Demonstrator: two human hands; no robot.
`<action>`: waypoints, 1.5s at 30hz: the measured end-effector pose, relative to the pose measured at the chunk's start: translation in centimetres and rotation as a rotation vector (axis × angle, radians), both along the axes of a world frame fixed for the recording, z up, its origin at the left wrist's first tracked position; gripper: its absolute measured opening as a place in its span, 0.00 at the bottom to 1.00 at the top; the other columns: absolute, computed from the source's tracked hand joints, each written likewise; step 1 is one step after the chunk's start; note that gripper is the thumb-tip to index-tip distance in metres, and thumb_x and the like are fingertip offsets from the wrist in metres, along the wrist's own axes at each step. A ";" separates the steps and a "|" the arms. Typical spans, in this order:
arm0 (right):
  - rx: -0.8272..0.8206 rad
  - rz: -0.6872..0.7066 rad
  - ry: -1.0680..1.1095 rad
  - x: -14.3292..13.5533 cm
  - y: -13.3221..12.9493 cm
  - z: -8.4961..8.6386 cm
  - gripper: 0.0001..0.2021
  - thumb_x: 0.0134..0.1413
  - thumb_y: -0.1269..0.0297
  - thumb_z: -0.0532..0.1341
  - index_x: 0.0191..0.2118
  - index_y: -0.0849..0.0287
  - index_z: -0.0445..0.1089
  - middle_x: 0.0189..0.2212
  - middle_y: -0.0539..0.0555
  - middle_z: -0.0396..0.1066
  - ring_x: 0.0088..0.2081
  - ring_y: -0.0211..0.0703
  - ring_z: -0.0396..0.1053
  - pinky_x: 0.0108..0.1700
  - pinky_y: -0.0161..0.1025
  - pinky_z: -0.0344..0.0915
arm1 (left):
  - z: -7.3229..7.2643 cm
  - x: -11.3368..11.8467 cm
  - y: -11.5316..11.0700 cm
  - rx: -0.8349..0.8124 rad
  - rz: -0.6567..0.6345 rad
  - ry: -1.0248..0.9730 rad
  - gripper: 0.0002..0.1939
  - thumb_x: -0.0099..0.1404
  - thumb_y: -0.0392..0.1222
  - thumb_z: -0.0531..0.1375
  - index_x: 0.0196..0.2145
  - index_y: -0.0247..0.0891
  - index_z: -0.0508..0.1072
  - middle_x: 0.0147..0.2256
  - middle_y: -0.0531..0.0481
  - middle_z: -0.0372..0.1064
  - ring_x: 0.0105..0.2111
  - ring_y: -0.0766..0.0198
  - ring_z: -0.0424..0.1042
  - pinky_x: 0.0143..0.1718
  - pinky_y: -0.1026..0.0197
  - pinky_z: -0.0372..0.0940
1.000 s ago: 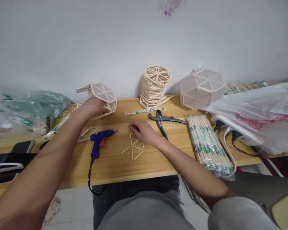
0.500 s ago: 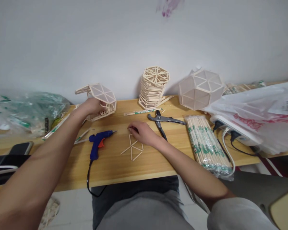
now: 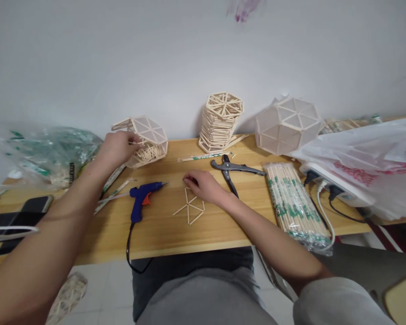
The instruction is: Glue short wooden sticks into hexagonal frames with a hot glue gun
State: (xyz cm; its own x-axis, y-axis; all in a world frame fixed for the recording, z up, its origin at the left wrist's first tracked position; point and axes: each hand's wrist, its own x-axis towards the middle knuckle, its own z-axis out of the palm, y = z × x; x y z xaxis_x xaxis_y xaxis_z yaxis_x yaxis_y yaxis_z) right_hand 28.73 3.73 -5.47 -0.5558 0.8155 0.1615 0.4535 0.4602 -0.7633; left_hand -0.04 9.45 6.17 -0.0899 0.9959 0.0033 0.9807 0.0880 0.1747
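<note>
My left hand (image 3: 122, 146) is at the open side of a polyhedron of wooden sticks and pale panels (image 3: 149, 128). Its fingers are pinched together just above a heap of short sticks (image 3: 149, 154) inside; whatever they hold is too small to make out. My right hand (image 3: 205, 185) rests on the table with fingers curled, over the upper right of a flat spoked stick frame (image 3: 188, 205). What lies between those fingers is hidden. To the frame's left lies a blue glue gun (image 3: 142, 198), nozzle pointing right. Grey-jawed cutters (image 3: 228, 168) lie just beyond my right hand.
A tall stack of stick frames (image 3: 221, 122) and a closed panelled polyhedron (image 3: 287, 126) stand by the wall. Wrapped chopsticks (image 3: 292, 203), a power strip (image 3: 338, 187) and a white bag (image 3: 368, 162) occupy the right. Phones (image 3: 27, 221) and a clear bag (image 3: 54, 153) are left.
My left hand has drawn back up and left out of the polyhedron, uncovering the short sticks inside. My right hand stays at the flat frame. The whole view has shifted slightly.
</note>
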 end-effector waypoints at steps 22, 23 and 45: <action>0.004 -0.080 0.070 -0.1 -0.1 -0.4 0.09 0.70 0.72 0.59 0.47 0.60 0.78 0.40 0.56 0.82 0.41 0.45 0.76 0.45 0.39 0.66 | 0.4 5.5 -10.6 -0.188 -0.061 -0.225 0.15 0.66 0.54 0.63 0.38 0.43 0.85 0.32 0.51 0.82 0.33 0.56 0.77 0.36 0.59 0.64; 0.020 -0.121 0.116 0.0 -0.1 -0.5 0.10 0.70 0.72 0.58 0.48 0.60 0.78 0.41 0.57 0.82 0.42 0.46 0.77 0.46 0.40 0.67 | -0.2 6.2 -10.6 -0.191 -0.077 -0.241 0.14 0.67 0.52 0.62 0.38 0.43 0.85 0.33 0.49 0.82 0.32 0.56 0.77 0.36 0.58 0.65; 0.079 -0.267 0.217 0.8 0.8 -0.1 0.09 0.63 0.74 0.62 0.44 0.58 0.79 0.41 0.58 0.82 0.44 0.49 0.77 0.50 0.45 0.72 | -6.2 10.7 -5.6 0.018 -0.429 -0.205 0.13 0.74 0.41 0.61 0.49 0.41 0.86 0.42 0.42 0.81 0.43 0.52 0.78 0.49 0.54 0.69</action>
State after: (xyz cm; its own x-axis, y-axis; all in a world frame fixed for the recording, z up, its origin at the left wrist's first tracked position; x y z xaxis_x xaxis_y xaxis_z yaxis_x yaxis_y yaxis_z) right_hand 29.49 4.48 -5.55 -0.2704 0.9077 0.3209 0.3973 0.4088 -0.8216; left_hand 10.62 3.80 -0.02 0.3286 0.9433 0.0458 0.8732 -0.3220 0.3659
